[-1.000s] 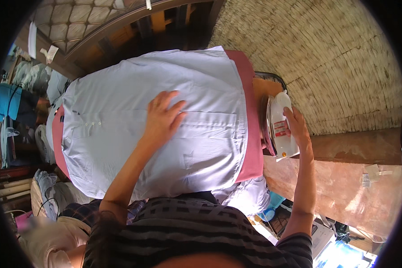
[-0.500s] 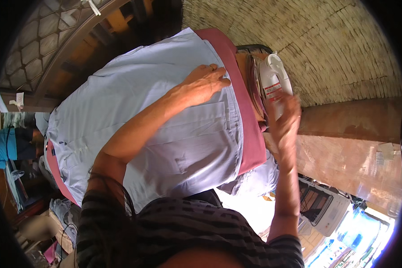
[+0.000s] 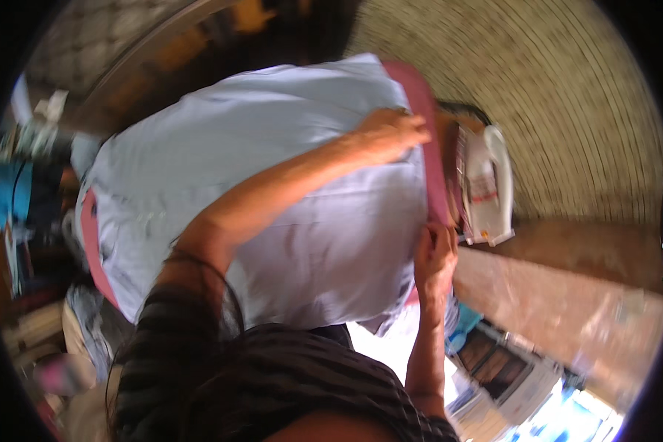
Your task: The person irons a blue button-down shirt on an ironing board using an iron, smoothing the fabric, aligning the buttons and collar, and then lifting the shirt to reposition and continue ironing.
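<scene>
A light blue shirt (image 3: 272,162) lies spread across an ironing board, whose dark pink cover (image 3: 436,177) shows along the right end. At the shirt's upper right edge is my left hand (image 3: 394,135), its fingers bent against the cloth and somewhat blurred. Lower on that same edge, my right hand (image 3: 436,254) is closed, with the hem pinched between thumb and fingers. Just beyond the board's right end a white iron (image 3: 486,188) rests, untouched by either hand.
A reddish-brown wooden surface (image 3: 552,283) runs at the right, below a woven mat wall (image 3: 523,81). A white appliance (image 3: 516,383) stands at the lower right. Clothes and clutter (image 3: 88,324) pile up at the left.
My right hand has left the iron and moved to the shirt's right edge. My left hand is farther right along the cloth. The whole view has shifted.
</scene>
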Tool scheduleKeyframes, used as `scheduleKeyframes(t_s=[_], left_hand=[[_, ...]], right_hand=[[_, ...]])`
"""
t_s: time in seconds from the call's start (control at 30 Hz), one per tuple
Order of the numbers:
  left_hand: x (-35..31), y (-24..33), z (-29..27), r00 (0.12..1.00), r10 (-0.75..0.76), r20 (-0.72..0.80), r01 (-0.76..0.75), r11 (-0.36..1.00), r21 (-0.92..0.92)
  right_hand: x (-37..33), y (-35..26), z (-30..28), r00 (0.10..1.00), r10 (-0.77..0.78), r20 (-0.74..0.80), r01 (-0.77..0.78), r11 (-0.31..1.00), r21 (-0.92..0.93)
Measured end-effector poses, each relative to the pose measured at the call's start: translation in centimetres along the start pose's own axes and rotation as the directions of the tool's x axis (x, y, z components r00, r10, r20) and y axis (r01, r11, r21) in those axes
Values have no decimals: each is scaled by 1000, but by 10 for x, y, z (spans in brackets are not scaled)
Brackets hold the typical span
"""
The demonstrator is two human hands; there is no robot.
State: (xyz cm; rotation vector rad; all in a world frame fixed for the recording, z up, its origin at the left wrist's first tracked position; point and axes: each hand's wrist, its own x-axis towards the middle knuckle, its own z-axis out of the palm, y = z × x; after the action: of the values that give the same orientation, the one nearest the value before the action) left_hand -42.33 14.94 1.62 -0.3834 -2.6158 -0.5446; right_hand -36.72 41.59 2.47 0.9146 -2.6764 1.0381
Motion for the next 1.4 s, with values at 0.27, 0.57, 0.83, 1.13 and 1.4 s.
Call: scheduleKeyframes(t_s=[0.27,0.57,0.83,1.13,1.4], left_hand=[[-6,9,38,983,22,-183,0,993,120],[-3,7,33,986,16,-169,15,984,177],[-16,24,20,931,-55,-361,39,998,-51],[-19,33,21,868,-81,-490,-2,986,-168],[-28,29,6,900,-206,-385,166,977,-133]], right_hand=[[3,11,8,986,-137,97,140,990,-22],[4,22,3,988,-151,28,153,982,-108],[-6,22,11,986,-150,77,162,967,-198],[-8,10,-5,989,65,134,-70,997,32],[1,24,3,968,40,249,-111,954,278]])
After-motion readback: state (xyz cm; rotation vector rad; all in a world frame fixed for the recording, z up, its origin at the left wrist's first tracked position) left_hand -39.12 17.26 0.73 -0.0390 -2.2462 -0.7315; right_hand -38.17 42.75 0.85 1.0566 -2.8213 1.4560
